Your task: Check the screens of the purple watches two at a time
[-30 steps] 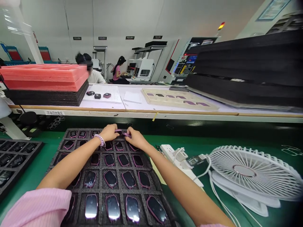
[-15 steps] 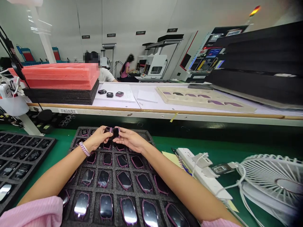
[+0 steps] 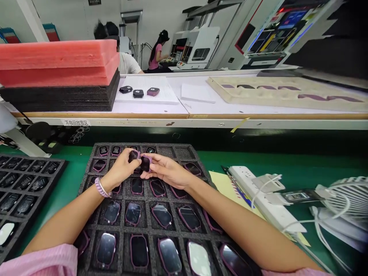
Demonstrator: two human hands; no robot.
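Note:
My left hand (image 3: 125, 166) pinches a small smartwatch body (image 3: 133, 155) with a dark screen and purple frame. Close beside it, a second purple-framed smartwatch body (image 3: 145, 163) sits in the fingers of my right hand (image 3: 163, 170). Both watches are held over the far part of a dark grey foam tray (image 3: 120, 230), their screens turned towards me. More purple-framed watches lie in the tray's compartments, such as one watch (image 3: 139, 251) near the front. A few in the back row, including one watch (image 3: 116, 150), have lit screens. My hands hide some of the compartments.
At left lies another black tray (image 3: 31, 199) of watches. A white power strip (image 3: 267, 199) with plugs and a fan (image 3: 349, 199) are at right. Across the back runs a shelf (image 3: 172, 108) with pink foam blocks (image 3: 57, 63) and a cream tray (image 3: 218, 92). Two people sit beyond it.
The view has tilted down and come closer to the tray and shelf. Both hands still hold their watches side by side, with slightly shifted fingers.

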